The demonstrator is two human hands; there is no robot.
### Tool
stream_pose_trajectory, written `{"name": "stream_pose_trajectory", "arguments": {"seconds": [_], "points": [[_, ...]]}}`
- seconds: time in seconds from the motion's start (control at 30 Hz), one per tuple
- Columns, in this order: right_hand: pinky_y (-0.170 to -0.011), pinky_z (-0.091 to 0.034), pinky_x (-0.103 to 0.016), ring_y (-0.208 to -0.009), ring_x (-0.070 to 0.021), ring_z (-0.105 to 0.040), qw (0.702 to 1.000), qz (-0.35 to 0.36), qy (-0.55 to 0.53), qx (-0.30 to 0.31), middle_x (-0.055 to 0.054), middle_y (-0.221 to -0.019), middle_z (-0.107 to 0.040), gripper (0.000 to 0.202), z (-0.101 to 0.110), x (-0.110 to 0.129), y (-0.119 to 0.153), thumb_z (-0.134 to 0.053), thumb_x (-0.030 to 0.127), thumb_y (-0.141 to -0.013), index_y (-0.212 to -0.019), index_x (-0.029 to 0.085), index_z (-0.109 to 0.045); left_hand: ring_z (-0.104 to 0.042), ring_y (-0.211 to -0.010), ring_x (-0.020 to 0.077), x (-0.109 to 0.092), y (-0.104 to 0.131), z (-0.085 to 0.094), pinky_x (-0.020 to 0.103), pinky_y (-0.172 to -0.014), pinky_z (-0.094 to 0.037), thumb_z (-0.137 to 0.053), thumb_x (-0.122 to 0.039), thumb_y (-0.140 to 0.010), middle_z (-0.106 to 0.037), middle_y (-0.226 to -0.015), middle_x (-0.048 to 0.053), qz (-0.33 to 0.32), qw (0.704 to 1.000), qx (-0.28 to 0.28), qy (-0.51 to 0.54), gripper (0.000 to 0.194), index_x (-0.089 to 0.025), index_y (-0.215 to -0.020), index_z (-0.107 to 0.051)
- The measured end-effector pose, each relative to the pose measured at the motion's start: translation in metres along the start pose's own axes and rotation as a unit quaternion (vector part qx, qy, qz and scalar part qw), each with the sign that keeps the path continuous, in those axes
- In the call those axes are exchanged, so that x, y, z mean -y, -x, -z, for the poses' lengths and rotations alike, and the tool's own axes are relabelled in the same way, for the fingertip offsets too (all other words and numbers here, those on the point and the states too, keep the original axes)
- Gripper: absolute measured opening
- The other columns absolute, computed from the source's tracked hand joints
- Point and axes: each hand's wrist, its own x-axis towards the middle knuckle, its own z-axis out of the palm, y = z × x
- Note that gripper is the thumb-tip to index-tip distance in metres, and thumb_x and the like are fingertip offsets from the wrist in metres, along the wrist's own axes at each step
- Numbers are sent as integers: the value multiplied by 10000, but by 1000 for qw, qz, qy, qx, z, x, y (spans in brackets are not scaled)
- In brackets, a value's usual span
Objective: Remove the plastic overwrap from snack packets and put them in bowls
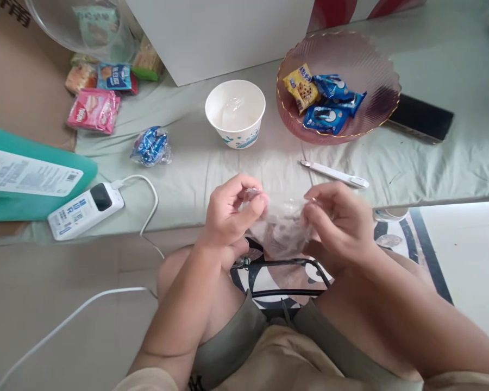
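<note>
Between my two hands a thin clear plastic bag (284, 228) is stretched, hanging over my lap in front of the bench edge. My left hand (236, 212) pinches one side of it between thumb and fingers. The other side is pinched by my right hand (338, 220). Just beyond the hands stands a white paper bowl (246, 136) with a blue print, something clear and shiny inside it. A white utility knife (334, 174) lies on the cloth near my right hand. Behind it, a pink ribbed bowl (375, 70) holds a yellow snack packet (301, 87) and several blue packets (326, 118).
At left lie a blue packet in clear wrap (151, 146), a pink packet (93, 111), a white power bank (85, 212) with a cable and a green jug (36, 163). A white box (228, 38) stands at the back. A black case (424, 117) rests right of the bowl.
</note>
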Motion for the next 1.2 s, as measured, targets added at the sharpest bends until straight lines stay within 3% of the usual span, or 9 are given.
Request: {"name": "stream_pose_trajectory", "arguments": {"seconds": [0.13, 0.27, 0.37, 0.47, 0.67, 0.87, 1.0, 1.07, 1.2], "points": [[-409, -402, -259, -409, -127, -528, 954, -229, -191, 9, 78, -569, -596, 185, -5, -6, -9, -635, 316, -908, -1054, 268, -533, -416, -434, 58, 5, -2, -1, 195, -413, -329, -806, -418, -811, -527, -567, -69, 136, 985, -44, 97, 257, -220, -927, -689], [-473, -422, -264, -488, -134, -555, 909, -296, -291, -42, 80, -605, -567, 371, -6, -18, -18, -751, 381, -796, -1085, 288, -537, -599, -585, 108, 8, -6, 1, 234, -562, -505, -898, -466, -677, -676, -724, -4, 289, 934, 75, 195, 409, -191, -932, -735], [-611, -530, -307, -658, -167, -658, 872, -315, -369, -71, 51, -744, -628, 553, -4, -22, -20, -836, 466, -704, -1149, 304, -552, -684, -722, 138, 9, -9, -2, 248, -692, -573, -915, -451, -654, -725, -790, 23, 288, 937, 52, 193, 374, -171, -796, -711], [-783, -588, -379, -849, -209, -710, 845, -327, -424, -17, -8, -925, -695, 590, -4, -21, -19, -868, 541, -652, -1106, 273, -604, -718, -718, 154, 11, -13, -6, 239, -618, -581, -901, -504, -665, -749, -820, 26, 263, 949, -17, 175, 425, -180, -831, -682], [-630, -525, -317, -638, -150, -609, 890, -330, -291, 123, -32, -703, -665, 276, -5, -22, -13, -787, 423, -785, -760, 207, -617, -627, -430, 119, 15, -14, 0, 193, -367, -448, -839, -529, -744, -688, -637, -35, 274, 958, 1, 82, 426, -222, -856, -566], [-443, -291, -241, -449, -95, -400, 903, -294, -305, 73, 76, -550, -542, 204, -1, -24, -13, -697, 380, -861, -968, 260, -570, -541, -366, 101, 6, -15, 10, 191, -347, -413, -842, -376, -731, -645, -559, -63, 260, 955, 29, 141, 319, -237, -899, -609], [-547, -386, -283, -572, -119, -514, 896, -255, -355, 73, 5, -682, -621, 187, 4, -23, -14, -662, 401, -789, -812, 216, -652, -597, -494, 110, 5, -21, 16, 219, -452, -476, -783, -329, -702, -652, -617, 3, 233, 956, 19, 179, 181, -183, -684, -677], [-614, -437, -329, -649, -163, -570, 900, -246, -348, 91, -38, -714, -633, 339, 7, -23, -14, -571, 519, -815, -761, 202, -678, -600, -549, 130, 8, -23, 18, 247, -487, -479, -683, -409, -768, -653, -639, 48, 218, 961, 38, 168, 286, -167, -618, -696], [-637, -428, -334, -646, -157, -532, 932, -265, -236, 68, -24, -705, -577, 481, 8, -26, -15, -523, 667, -882, -741, 213, -601, -551, -586, 117, 16, -22, 18, 239, -520, -438, -724, -346, -773, -632, -693, 27, 209, 976, 51, 24, 192, -177, -692, -684]]}}
